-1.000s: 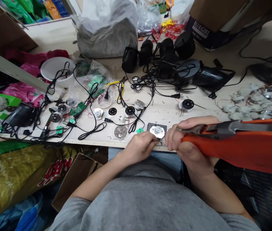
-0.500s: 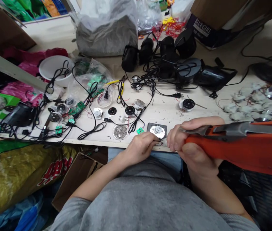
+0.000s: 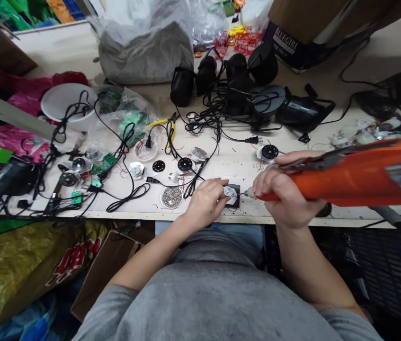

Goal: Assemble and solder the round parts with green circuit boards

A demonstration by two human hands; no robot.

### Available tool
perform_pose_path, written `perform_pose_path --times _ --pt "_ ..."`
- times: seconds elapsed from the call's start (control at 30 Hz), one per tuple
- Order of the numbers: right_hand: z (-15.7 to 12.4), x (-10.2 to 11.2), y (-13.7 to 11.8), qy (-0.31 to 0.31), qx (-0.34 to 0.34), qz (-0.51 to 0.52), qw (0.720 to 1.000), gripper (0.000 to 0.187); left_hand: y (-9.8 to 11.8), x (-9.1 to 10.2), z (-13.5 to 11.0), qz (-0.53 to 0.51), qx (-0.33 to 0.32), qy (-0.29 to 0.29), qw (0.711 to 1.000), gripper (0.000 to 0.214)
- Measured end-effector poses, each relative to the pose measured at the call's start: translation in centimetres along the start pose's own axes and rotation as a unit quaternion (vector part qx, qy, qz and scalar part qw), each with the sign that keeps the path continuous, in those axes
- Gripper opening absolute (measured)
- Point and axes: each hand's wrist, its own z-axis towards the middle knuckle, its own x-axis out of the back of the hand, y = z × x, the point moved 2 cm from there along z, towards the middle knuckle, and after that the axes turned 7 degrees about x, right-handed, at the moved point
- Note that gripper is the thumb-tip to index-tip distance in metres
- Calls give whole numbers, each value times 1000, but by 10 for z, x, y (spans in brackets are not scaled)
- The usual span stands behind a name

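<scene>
The white part (image 3: 230, 191) lies against the left hand (image 3: 205, 201), to its right.

Power tool (image 3: 356, 173): bright orange, with a silvery patch. Octagonal part (image 3: 229, 193): white; square block (image 3: 235, 204): black. Desk (image 3: 241, 163): off-white, flecked with dark marks. Cup-shaped housings (image 3: 182, 89) and cords (image 3: 254, 139): black. Discs (image 3: 185, 164): black, each ringed with pale dots. Circuit boards (image 3: 109, 160): green. Small metal pieces (image 3: 172, 197): silvery. Pliers (image 3: 156, 122): yellow handles. Tub (image 3: 54, 101): white. Plastic bags (image 3: 4, 139) at left: magenta. Plastic frames (image 3: 246, 41): red. Carton (image 3: 303, 35): brown above, dark navy below, with white lettering. Sack (image 3: 15, 258): gold, with a green band and red letters edged in white. Shirt (image 3: 221, 289): mottled grey. Trousers (image 3: 237, 234): pale blue.
</scene>
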Motion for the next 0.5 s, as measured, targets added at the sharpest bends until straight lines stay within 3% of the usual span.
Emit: perform_pose_path --times 0.13,0.5 --pt "-7 -8 11 -26 -16 3 1000 21 -2 -13 -1 7 17 -44 999 14" --pt "-8 -11 19 -38 -50 -30 998 28 -5 -14 -1 18 17 -47 999 6"
